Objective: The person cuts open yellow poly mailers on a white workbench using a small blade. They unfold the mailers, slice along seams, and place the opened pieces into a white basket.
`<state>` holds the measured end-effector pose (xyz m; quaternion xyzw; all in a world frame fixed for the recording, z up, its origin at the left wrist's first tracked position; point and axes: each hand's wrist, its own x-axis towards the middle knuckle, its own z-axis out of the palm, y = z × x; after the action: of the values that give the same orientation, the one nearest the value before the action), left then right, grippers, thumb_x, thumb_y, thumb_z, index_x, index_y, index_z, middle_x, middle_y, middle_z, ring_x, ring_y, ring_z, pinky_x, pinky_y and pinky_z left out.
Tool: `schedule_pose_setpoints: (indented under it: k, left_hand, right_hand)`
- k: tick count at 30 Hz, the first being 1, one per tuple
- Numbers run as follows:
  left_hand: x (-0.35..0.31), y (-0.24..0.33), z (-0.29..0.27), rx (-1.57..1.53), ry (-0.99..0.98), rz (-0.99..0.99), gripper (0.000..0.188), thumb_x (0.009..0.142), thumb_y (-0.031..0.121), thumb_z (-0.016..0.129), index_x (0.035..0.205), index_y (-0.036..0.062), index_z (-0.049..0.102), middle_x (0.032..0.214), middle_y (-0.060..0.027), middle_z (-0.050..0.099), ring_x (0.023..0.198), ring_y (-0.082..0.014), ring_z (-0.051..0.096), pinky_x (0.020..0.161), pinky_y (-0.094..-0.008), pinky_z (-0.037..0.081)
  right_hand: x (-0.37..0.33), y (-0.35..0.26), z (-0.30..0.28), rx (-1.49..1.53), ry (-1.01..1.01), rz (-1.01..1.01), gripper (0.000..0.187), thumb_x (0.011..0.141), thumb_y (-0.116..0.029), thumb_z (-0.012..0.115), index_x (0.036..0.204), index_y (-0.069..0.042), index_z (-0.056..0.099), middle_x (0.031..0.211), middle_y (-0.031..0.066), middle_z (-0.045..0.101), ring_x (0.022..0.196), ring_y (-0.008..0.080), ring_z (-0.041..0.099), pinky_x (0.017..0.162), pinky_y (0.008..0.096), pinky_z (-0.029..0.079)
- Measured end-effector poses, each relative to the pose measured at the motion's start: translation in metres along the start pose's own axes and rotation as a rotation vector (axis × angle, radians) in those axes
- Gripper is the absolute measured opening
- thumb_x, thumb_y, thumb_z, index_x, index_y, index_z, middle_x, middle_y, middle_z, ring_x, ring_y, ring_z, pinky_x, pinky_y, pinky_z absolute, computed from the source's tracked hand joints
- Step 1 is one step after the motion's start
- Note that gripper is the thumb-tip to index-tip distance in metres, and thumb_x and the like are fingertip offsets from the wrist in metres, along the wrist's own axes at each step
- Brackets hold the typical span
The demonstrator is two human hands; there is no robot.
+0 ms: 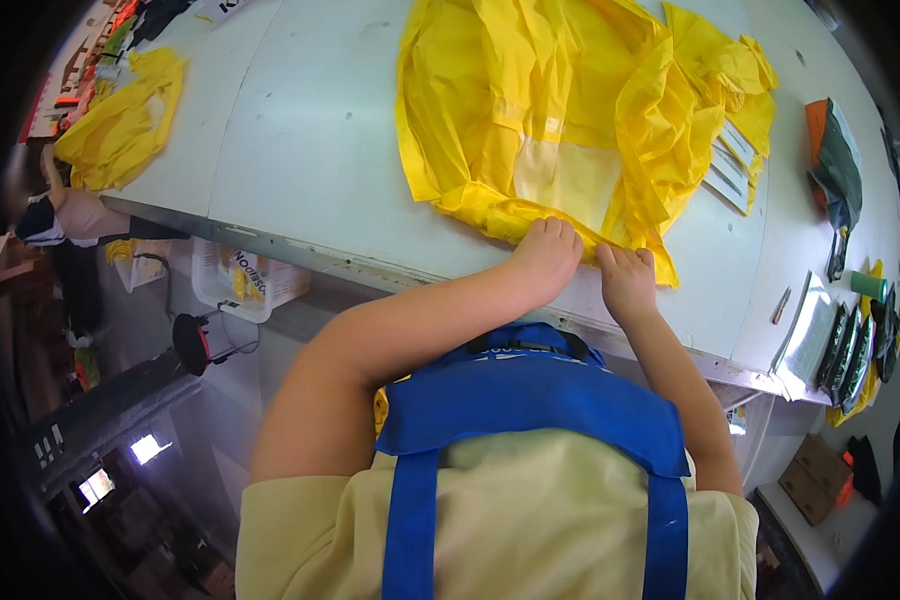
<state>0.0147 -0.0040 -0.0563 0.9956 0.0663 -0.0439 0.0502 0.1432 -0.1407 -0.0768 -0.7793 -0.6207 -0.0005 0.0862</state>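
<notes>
A yellow rain jacket (pixel 440 120) of thin, creased material lies spread on the white table (pixel 310 150) in front of me. Its near edge is bunched into a rolled fold close to the table's front edge. My left hand (pixel 548 262) is closed on this fold, the fingers curled over it. Just to its right, my right hand (pixel 628 284) pinches the same edge near the jacket's near right corner. A paler, see-through panel (pixel 565 180) shows in the middle of the jacket. The fingertips of both hands are partly hidden in the material.
White printed cards (pixel 732 170) lie partly under the jacket's right side. Further right are a dark green and orange pouch (pixel 835 165), a small cutter (pixel 781 305), a green roll (pixel 868 286) and dark packets (pixel 850 350). At far left, a person (pixel 55 215) stands by another yellow garment (pixel 130 125).
</notes>
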Motion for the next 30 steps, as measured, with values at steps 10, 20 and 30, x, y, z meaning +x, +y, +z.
schedule_pose_setpoints:
  k: [10,20,30]
  left_hand:
    - [0.028,0.017,0.015,-0.323,0.074,0.109,0.024,0.079,0.013,0.057,0.098,-0.0011,0.062,0.095,-0.012,0.059,0.091,-0.0286,0.056,0.08,-0.0385,0.044]
    - [0.031,0.04,0.036,-0.537,0.178,0.028,0.024,0.076,0.017,0.065,0.099,0.0075,0.065,0.105,-0.014,0.057,0.106,-0.0318,0.051,0.088,-0.0434,0.044]
    - [0.042,0.052,0.047,-0.506,0.264,-0.133,0.013,0.075,0.011,0.061,0.086,0.0147,0.066,0.098,-0.0006,0.057,0.1,-0.0253,0.05,0.081,-0.0452,0.038]
  right_hand:
    - [-0.01,0.011,-0.008,0.1,-0.003,0.07,0.014,0.081,-0.016,0.059,0.094,-0.011,0.056,0.079,0.0041,0.059,0.077,0.0228,0.059,0.068,0.0374,0.041]
    - [-0.039,0.041,-0.014,0.416,0.001,0.286,0.034,0.068,-0.008,0.073,0.098,-0.004,0.059,0.102,0.0126,0.056,0.102,0.0335,0.049,0.088,0.0399,0.043]
    - [-0.045,0.048,-0.001,0.774,-0.083,0.526,0.016,0.072,-0.007,0.069,0.084,0.0,0.061,0.087,0.0132,0.059,0.088,0.0304,0.055,0.079,0.0373,0.045]
